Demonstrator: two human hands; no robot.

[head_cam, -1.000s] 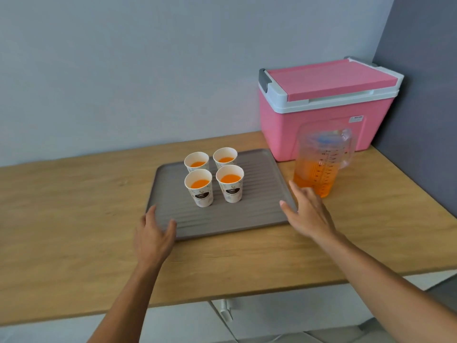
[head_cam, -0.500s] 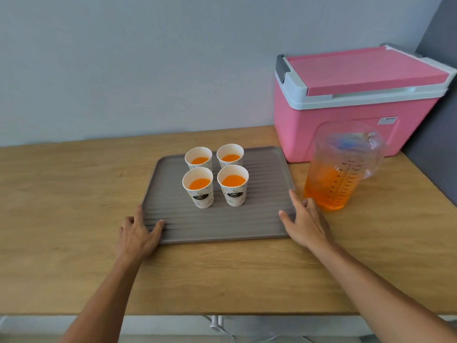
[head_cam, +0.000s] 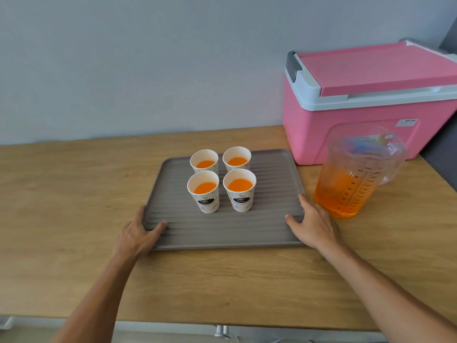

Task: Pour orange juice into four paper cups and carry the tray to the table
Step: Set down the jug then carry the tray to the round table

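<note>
A grey ribbed tray point(head_cam: 247, 229) lies flat on the wooden counter point(head_cam: 61, 206). Several white paper cups stand in a tight square on its far half, each holding orange juice; the front pair are the left cup point(head_cam: 203, 194) and the right cup point(head_cam: 239, 193). My left hand point(head_cam: 138, 235) grips the tray's front-left corner, thumb on top of the rim. My right hand point(head_cam: 314, 225) grips the front-right corner the same way. A clear measuring jug point(head_cam: 353, 174), about half full of juice, stands just right of the tray, close to my right hand.
A pink cooler box point(head_cam: 346, 115) with a white-rimmed lid sits at the back right against the wall, behind the jug. A dark wall panel point(head_cam: 442, 144) bounds the counter on the right. The counter's front edge runs below my forearms.
Both hands have slid in from beside the tray and closed on its two front corners, thumbs over the rim. The view has moved closer; tray, cups and jug stay where they were.
</note>
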